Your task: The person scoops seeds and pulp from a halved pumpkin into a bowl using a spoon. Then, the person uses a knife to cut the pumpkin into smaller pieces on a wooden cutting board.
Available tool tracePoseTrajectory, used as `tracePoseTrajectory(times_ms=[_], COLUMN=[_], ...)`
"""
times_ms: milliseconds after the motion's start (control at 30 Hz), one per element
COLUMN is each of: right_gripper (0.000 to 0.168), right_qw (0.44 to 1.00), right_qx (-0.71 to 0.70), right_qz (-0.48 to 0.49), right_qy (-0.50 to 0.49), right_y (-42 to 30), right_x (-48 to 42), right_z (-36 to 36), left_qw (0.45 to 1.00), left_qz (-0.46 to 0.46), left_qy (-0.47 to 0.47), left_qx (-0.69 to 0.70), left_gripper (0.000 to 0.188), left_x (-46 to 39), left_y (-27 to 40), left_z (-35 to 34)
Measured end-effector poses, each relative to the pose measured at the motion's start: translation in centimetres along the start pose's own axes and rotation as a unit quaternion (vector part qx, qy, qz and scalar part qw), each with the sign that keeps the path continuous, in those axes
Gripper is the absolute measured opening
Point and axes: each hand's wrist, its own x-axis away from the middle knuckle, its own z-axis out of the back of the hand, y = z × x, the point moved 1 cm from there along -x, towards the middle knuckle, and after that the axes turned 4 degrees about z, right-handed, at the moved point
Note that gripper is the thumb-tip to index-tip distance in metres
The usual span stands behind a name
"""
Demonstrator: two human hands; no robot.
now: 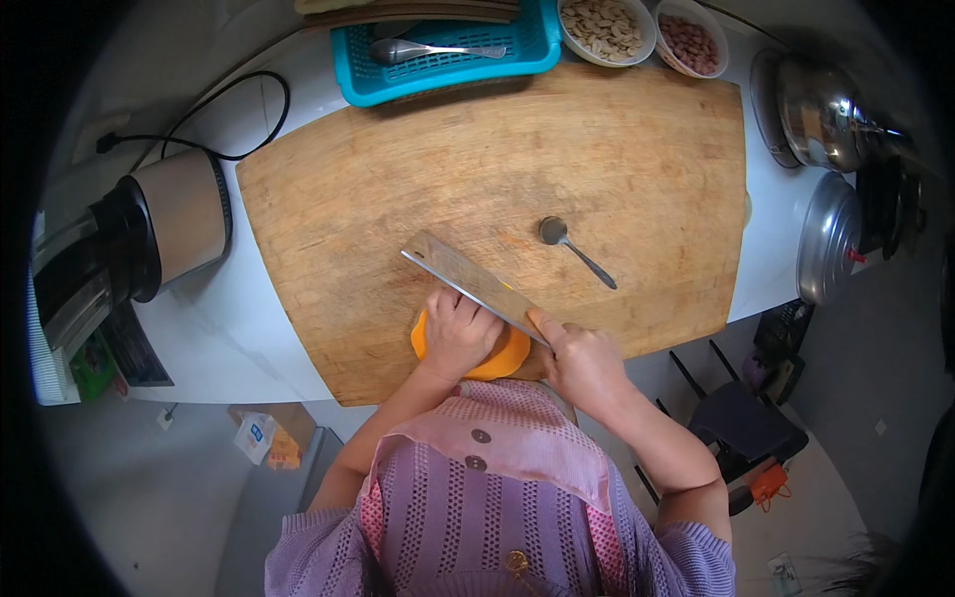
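Observation:
Near the front edge of a large wooden cutting board lies a piece of orange flesh, perhaps pumpkin. My left hand presses down on it with bent fingers and covers much of it. In my right hand is the handle of a cleaver. Its broad blade slants up and to the left, just beyond my left fingertips. A sliver of orange shows at the blade's far side. Whether the edge touches the orange piece cannot be made out. Right of the blade, a metal spoon rests on the board.
A teal plastic basket with a spoon inside stands behind the board, beside bowls of pale flakes and reddish peanuts. An appliance with a black cord is at left. A steel pot and metal lid are at right.

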Motion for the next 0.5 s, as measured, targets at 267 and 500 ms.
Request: tracePoseTrajectory(times_ms=[267, 500], right_gripper=[0.042, 0.041], right_qw=[0.999, 1.0], right_qx=[-0.006, -0.012], right_qz=[-0.027, -0.012], right_qy=[-0.022, -0.003], right_y=[0.1, 0.6], right_x=[-1.1, -2.3], right_z=[-0.4, -1.0], left_qw=[1.0, 1.0], left_qz=[-0.003, -0.01], left_qy=[-0.004, 0.005], left_qx=[0.006, 0.002], left_gripper=[0.014, 0.018], left_x=[0.0, -0.1], left_y=[0.0, 0.0], left_z=[0.0, 0.1])
